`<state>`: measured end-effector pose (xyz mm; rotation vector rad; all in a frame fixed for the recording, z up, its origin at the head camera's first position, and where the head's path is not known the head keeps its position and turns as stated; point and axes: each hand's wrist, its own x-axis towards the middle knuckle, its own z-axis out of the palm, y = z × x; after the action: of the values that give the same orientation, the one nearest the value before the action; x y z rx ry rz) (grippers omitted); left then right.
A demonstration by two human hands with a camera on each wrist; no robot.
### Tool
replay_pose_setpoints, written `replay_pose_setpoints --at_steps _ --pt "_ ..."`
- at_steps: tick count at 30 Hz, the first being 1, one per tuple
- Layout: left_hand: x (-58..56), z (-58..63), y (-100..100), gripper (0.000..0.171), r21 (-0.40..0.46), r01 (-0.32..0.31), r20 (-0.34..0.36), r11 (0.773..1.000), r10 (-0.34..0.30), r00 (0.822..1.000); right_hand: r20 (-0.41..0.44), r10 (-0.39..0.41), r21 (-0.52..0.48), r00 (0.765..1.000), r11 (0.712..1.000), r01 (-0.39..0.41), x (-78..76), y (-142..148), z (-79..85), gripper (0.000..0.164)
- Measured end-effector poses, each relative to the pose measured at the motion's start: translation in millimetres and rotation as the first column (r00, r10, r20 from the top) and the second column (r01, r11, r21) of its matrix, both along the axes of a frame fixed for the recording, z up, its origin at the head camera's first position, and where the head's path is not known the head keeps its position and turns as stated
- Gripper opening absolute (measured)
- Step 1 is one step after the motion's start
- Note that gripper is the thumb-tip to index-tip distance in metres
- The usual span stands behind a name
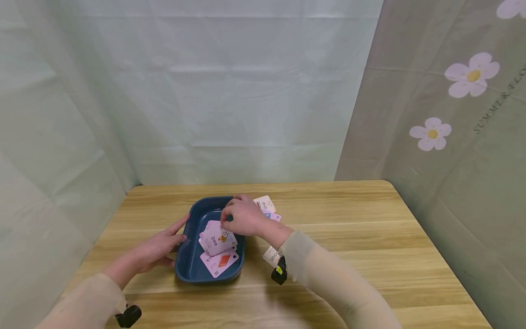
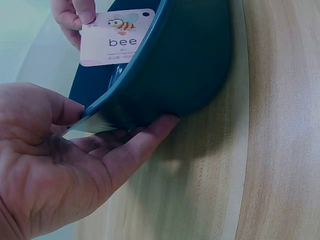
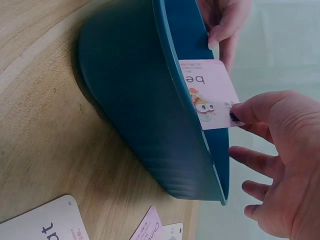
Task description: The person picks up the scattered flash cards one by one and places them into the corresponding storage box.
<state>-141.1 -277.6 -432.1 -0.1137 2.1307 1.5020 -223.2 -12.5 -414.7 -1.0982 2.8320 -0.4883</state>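
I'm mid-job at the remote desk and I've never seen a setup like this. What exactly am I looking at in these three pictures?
There is no robot here: a person is working bare-handed. The wide picture comes from a camera worn on the head, looking forward and down. The two close-ups come from wrist cameras, one on each side.

On the wooden table stands a blue box with picture cards inside. In the head view, more cards lie to the right of it, partly hidden by the arm.

The left hand holds the box at its rim, fingers against the outside. The right hand pinches the "bee" card by one corner at the box's opening.
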Motion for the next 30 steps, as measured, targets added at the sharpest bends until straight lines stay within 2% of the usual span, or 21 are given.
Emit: replay_pose_setpoints --at_steps 10,17,22,30 --pt "1.0 0.9 2 0.071 -0.005 -0.004 0.0 1.0 0.004 1.0 -0.011 0.018 0.024 1.0 1.0 -0.018 1.0 -1 -1.8 0.01" --pt "0.8 1.4 2 0.07 -0.011 -0.007 -0.001 1.0 0.007 1.0 -0.006 -0.006 0.033 1.0 0.999 0.006 0.5 0 -2.9 0.011" --pt "0.3 1.8 3 0.071 -0.017 -0.01 0.006 1.0 0.01 1.0 0.019 -0.032 0.024 0.999 0.999 0.032 -0.8 2 -4.4 0.019" --pt "0.3 1.2 3 0.071 -0.015 -0.015 0.003 1.0 0.015 1.0 0.031 -0.028 -0.023 0.999 0.999 0.029 -3.9 9 0.3 0.029"
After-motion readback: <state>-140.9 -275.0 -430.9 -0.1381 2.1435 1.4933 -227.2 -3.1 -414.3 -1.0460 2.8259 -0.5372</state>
